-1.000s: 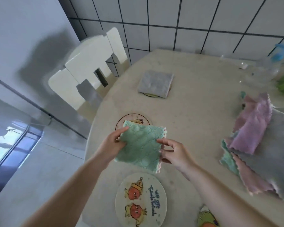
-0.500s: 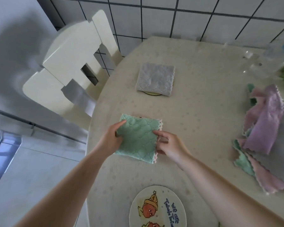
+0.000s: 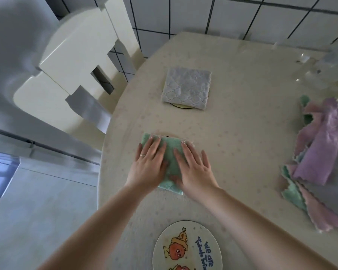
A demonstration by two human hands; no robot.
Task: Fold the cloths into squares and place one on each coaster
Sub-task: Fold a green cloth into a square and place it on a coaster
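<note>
Both forearms are bare, with no sleeves in view. The left hand (image 3: 147, 168) wears a thin, pale band ring (image 3: 142, 155) on one finger, toward its ten o'clock side. The right hand (image 3: 195, 170) wears nothing.

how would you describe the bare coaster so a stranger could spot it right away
Start at the beige table and follow its near edge, closest to the person. There, just nearer than both hands pressing the green cloth, lies the round white coaster. Unlike the other two coasters, it has no cloth on it, so its orange cartoon figures and blue lettering show.
</note>
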